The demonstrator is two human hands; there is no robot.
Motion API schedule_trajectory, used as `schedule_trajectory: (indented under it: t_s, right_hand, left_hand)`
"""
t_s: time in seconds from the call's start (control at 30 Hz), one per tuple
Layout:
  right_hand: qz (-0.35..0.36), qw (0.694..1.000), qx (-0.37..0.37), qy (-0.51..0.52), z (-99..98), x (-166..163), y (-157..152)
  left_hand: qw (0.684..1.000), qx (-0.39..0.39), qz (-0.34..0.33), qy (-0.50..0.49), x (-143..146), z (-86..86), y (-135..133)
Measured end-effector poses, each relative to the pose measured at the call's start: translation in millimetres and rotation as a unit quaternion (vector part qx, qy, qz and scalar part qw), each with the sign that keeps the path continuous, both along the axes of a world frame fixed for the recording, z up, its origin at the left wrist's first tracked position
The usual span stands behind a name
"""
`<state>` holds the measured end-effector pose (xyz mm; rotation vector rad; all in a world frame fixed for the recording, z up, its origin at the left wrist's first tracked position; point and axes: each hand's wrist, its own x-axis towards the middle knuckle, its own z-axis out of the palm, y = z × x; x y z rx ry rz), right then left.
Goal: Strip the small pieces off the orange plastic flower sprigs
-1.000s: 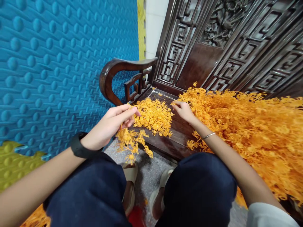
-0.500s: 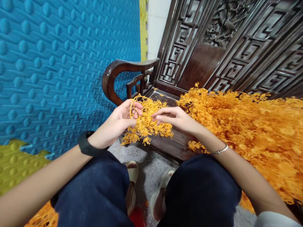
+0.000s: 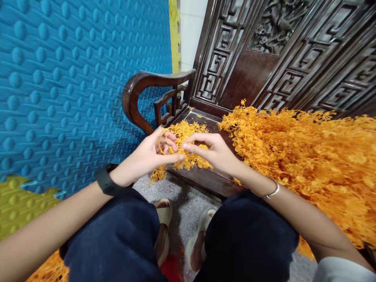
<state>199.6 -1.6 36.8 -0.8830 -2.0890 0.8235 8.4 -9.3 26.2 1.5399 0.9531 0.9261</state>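
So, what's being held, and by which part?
The left hand holds an orange sprig by its thin, looped stem. Whether the right hand also grips it can't be told.

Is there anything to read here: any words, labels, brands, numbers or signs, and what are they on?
None: I can find no readable text in this view.
Black wristband by the left hand: no lettering shows on the side in view.
Carved bench back: raised and openwork patterns, with no writing I can make out.
Blue mat: bumps and ridges only.
Orange sprigs: no tag or label visible.
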Motion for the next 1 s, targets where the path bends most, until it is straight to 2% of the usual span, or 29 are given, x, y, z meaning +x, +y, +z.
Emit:
schedule_trajectory:
  t_s: [0.13,0.23,0.37,0.5,0.7,0.9,1.0]
  right_hand:
    - [0.011,0.999,-0.028,0.016,1.6,2,0]
    - [0.031,0.999,-0.035,0.022,1.4,2,0]
    - [0.012,0.998,-0.047,0.029,3.2,1,1]
    - [-0.011,0.993,-0.099,0.061,3.1,3,2]
    - [-0.098,0.951,-0.248,0.159,-5.0,4,8]
    - [-0.153,0.920,-0.302,0.195,-8.2,-6,8]
    - [-0.174,0.901,-0.330,0.221,-9.0,0,13]
  left_hand:
    - [0.999,-0.018,-0.021,0.035,0,-4.1,1]
    - [0.999,-0.019,-0.038,0.022,3,-1.0,-2]
    - [0.998,-0.019,-0.053,0.013,6,0.8,-4]
    - [0.997,-0.021,-0.077,0.017,7,-1.6,-2]
    - [0.999,-0.017,-0.049,-0.001,12,4.1,-3]
    - [0.999,-0.043,-0.008,-0.026,21,6.9,0]
    - [0.998,-0.054,0.013,-0.030,20,6.6,-2]
